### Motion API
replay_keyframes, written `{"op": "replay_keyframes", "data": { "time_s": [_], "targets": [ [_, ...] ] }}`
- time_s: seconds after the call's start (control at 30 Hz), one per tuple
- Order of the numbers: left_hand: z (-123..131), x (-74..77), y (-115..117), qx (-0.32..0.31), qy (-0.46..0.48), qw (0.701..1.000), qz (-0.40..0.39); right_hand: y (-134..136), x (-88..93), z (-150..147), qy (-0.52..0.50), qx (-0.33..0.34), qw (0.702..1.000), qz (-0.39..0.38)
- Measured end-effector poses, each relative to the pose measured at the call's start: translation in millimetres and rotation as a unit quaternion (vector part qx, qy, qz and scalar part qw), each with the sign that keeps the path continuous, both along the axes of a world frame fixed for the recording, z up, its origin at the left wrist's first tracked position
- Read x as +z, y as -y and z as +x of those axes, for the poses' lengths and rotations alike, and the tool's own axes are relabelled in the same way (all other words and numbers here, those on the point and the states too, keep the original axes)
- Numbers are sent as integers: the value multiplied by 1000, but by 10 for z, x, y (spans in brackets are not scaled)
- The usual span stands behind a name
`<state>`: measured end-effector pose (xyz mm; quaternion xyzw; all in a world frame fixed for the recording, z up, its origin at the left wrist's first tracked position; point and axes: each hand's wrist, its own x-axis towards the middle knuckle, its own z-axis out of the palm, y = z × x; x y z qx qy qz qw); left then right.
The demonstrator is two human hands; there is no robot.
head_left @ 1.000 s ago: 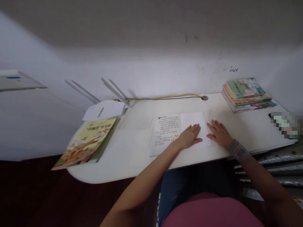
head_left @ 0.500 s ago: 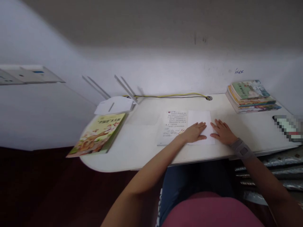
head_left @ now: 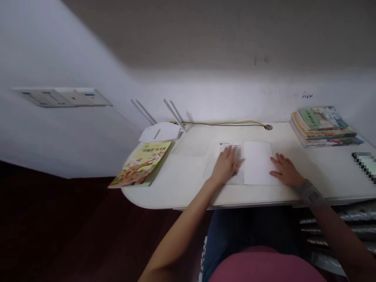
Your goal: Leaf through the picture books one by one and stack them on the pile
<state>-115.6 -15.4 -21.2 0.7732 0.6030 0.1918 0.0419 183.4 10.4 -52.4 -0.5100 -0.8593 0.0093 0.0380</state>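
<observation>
An open booklet lies on the white desk (head_left: 188, 180), with a printed page (head_left: 238, 178) on the left and a blank white page (head_left: 257, 162) on the right. My left hand (head_left: 225, 164) is over the printed page, fingers stretched out and a little smeared by motion; part of the text is hidden beneath it. At the blank page's right edge, my right hand (head_left: 285, 170) lies flat with its fingers spread. A grey band (head_left: 311, 194) circles my right wrist. Neither hand grasps anything.
To the left, a yellow-green picture book (head_left: 143, 164) overhangs the desk edge before a white router (head_left: 161, 132) with antennas. A yellow cable (head_left: 223, 123) runs along the wall to a desk hole. Stacked books (head_left: 323, 125) and a phone-like object (head_left: 366, 164) are at the right.
My left hand has moved left from the blank page onto the printed page. My right hand stays by the blank page's right edge. The whole view has shifted somewhat.
</observation>
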Motion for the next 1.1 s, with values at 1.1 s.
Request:
{"op": "replay_keyframes", "data": {
  "time_s": [1.1],
  "targets": [
    [-447,-451,642,88,-41,995,2,398,82,-988,-26,62,998,-2]
  ]
}}
